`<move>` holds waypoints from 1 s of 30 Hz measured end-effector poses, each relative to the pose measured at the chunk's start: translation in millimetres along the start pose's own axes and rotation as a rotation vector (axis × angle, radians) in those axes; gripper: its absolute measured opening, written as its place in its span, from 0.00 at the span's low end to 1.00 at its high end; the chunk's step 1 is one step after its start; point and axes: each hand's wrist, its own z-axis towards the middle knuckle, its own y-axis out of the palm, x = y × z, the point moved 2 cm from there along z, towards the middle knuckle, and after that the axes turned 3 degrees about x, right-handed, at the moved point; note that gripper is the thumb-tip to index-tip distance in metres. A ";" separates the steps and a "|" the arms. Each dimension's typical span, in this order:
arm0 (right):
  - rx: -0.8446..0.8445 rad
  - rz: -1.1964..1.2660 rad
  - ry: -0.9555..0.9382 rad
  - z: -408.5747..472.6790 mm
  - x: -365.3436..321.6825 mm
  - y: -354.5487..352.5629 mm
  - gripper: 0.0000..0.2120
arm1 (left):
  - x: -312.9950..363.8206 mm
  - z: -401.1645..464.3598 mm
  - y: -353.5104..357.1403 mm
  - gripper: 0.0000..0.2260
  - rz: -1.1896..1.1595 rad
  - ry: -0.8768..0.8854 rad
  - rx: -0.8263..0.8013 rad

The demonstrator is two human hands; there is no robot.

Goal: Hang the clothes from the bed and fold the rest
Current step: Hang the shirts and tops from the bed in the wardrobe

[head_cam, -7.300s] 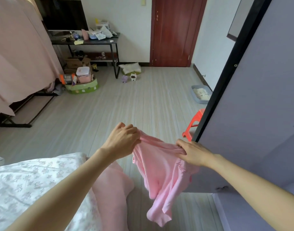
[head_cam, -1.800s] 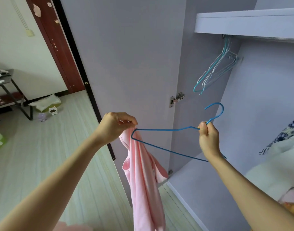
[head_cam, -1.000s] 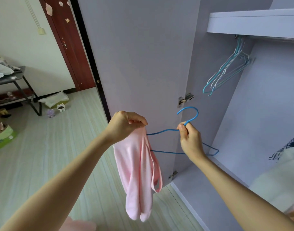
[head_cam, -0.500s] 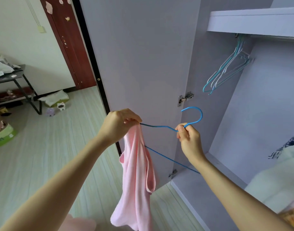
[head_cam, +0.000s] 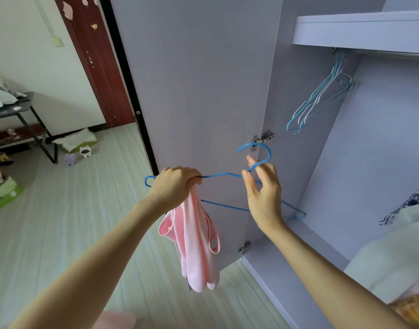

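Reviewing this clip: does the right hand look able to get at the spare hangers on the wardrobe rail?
Probably yes: the right hand, fingers loose by the blue hanger, has open space up to the spare hangers.

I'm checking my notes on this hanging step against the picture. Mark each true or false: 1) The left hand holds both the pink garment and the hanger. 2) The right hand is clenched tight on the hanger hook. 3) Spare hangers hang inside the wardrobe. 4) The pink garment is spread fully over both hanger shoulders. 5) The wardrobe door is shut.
1) True: the left hand grips the pink garment and the blue hanger together.
2) False: the right hand has loose, spread fingers by the hook.
3) True: spare hangers hang under the shelf.
4) False: it hangs bunched from the left hand.
5) False: the door stands open.
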 end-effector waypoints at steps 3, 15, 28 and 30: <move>0.103 -0.085 -0.355 -11.2 -1.0 -8.3 0.13 | -6.4 -0.1 4.7 0.09 -0.164 -0.114 0.095; -0.859 -0.518 0.423 -76.5 98.2 55.9 0.23 | 9.3 4.8 -29.6 0.09 -0.498 -0.133 0.311; -0.573 -0.234 1.115 8.6 138.4 -39.6 0.03 | -51.7 -37.9 -16.3 0.08 -0.327 -0.202 0.071; -0.597 -0.191 1.153 23.3 135.7 -54.7 0.06 | -54.3 -42.9 -6.4 0.08 -0.301 -0.180 0.020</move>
